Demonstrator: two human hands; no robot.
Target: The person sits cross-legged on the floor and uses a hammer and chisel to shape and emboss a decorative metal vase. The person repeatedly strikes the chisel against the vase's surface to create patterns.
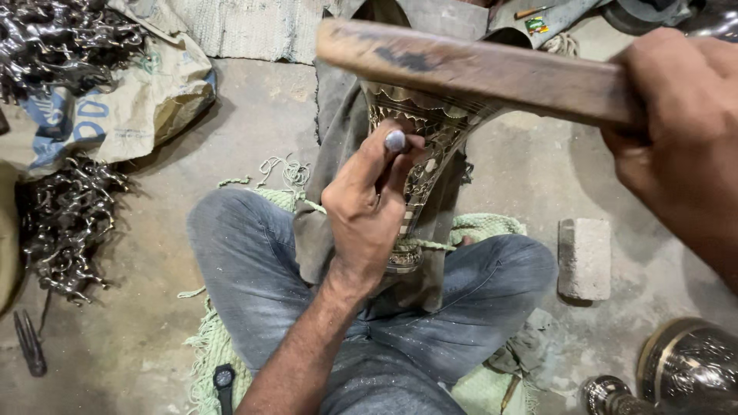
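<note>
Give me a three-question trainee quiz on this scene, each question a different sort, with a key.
1. True or false: the left hand holds a metal punch against the engraved vase.
2. The right hand grips: A) a brick, B) a wooden mallet, C) a rag.
3. Fill in: the vase rests between the person's ____, on a grey cloth.

Key: 1 true; 2 B; 3 knees.
</note>
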